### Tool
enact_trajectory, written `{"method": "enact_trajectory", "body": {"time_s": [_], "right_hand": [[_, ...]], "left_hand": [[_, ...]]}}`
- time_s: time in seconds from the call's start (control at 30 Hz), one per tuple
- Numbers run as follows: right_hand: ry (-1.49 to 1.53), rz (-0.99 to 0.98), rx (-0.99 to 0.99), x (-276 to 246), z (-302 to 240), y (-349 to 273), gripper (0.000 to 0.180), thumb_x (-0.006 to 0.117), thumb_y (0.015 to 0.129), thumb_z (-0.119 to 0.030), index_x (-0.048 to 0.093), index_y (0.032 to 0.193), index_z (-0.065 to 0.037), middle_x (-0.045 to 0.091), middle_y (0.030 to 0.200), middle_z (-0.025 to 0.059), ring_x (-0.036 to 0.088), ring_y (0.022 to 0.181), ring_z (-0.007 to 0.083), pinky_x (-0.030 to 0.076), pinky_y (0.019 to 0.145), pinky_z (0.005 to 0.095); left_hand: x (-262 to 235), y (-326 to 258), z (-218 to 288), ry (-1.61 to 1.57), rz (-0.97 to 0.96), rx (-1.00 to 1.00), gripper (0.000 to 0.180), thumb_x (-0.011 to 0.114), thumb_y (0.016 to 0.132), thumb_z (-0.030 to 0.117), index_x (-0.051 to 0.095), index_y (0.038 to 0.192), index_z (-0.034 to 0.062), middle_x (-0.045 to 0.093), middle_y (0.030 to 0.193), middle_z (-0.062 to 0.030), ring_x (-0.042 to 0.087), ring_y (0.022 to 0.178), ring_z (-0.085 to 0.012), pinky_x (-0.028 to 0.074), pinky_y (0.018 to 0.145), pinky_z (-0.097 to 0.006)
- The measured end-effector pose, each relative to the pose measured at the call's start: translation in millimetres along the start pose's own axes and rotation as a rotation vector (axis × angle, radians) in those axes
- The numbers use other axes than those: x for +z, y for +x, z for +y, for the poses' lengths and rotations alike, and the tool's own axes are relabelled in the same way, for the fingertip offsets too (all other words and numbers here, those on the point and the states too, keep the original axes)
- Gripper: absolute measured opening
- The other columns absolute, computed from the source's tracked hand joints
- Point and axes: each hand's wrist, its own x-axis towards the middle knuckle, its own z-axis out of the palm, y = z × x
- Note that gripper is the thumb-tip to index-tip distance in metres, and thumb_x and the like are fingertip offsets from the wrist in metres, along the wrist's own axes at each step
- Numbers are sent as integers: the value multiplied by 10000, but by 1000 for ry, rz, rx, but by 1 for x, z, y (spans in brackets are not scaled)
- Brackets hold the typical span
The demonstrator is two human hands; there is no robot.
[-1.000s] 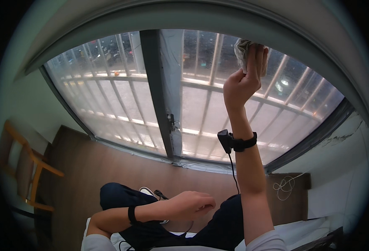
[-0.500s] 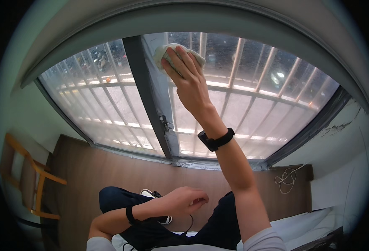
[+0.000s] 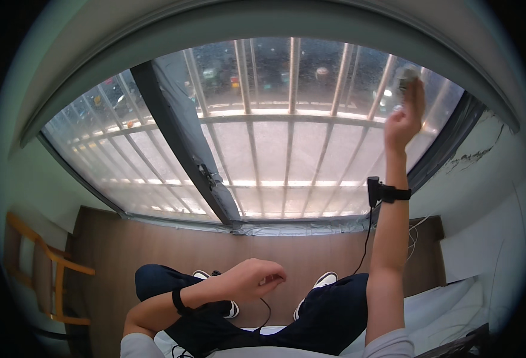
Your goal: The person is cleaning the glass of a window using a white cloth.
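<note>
Across the window (image 3: 287,149), the right hand (image 3: 403,119) moved its cloth (image 3: 406,74) rightward.

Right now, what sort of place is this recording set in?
Most likely a room in a home, perhaps a bedroom. It has a large window with bars outside, a wooden floor, a wooden chair by the wall, and what looks like white bedding at the right.

- A brown wooden plank floor (image 3: 155,250) runs from the window's lower frame toward the seated person.
- A wooden chair with an orange-brown frame (image 3: 42,268) stands on it at the left, near the wall.
- Two dark shoes with white soles (image 3: 323,280) rest on the boards.
- A thin whitish cable (image 3: 418,230) lies coiled in the right corner.
</note>
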Motion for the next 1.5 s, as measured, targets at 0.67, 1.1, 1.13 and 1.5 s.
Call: {"method": "enact_trajectory", "body": {"time_s": [0.67,1.1,1.13,1.5], "right_hand": [[21,326,943,-9,37,2,651,338,843,135,587,1434,20,609,1425,253,639,1278,341,497,1115,394],[36,70,215,61,-141,16,672,366,789,168,508,1444,120,484,1540,272,467,1436,415,403,1211,439],[46,78,159,69,-153,14,671,377,791,169,526,1441,98,510,1529,252,472,1431,425,393,1214,453],[439,-299,-116,121,-316,-51,677,485,812,251,665,1368,-90,494,1585,90,353,1535,283,274,1273,491]], "left_hand": [[-8,-19,-2,28,51,113,129,653,973,86,674,1078,15,711,965,-144,683,790,-323,538,699,-389],[-8,-55,3,51,109,191,116,609,985,156,648,1032,56,683,932,-142,664,872,-377,525,758,-460],[-8,-54,3,47,116,194,116,609,985,156,648,1032,56,683,932,-142,664,872,-377,525,758,-460],[-14,-59,-3,130,77,148,127,616,988,114,663,1079,39,687,975,-157,676,898,-360,541,769,-434]]}}
